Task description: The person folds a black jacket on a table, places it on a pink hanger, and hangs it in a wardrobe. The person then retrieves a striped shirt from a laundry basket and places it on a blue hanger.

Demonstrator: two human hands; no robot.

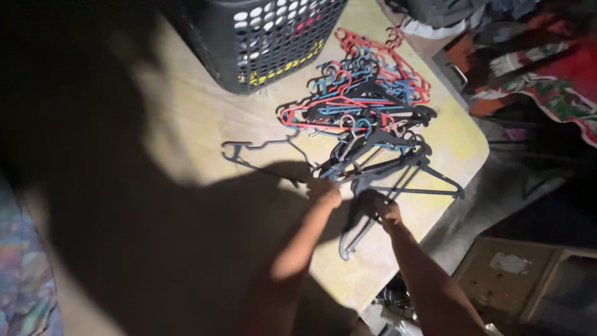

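A tangled pile of plastic clothes hangers [367, 106], red, blue and black, lies on a pale wooden table [205, 118]. My left hand [324, 190] reaches into the near edge of the pile and grips a dark hanger [267, 149] that trails off to the left. My right hand [385, 208] is closed on another dark hanger [357, 233] whose hook hangs toward the table's near edge. Both forearms come up from the bottom, half in shadow.
A dark perforated laundry basket [261, 37] stands at the table's far side. Patterned cloth [547, 81] is heaped to the right, beyond the table edge. A wooden box [516, 274] sits on the floor at lower right. Deep shadow covers the left.
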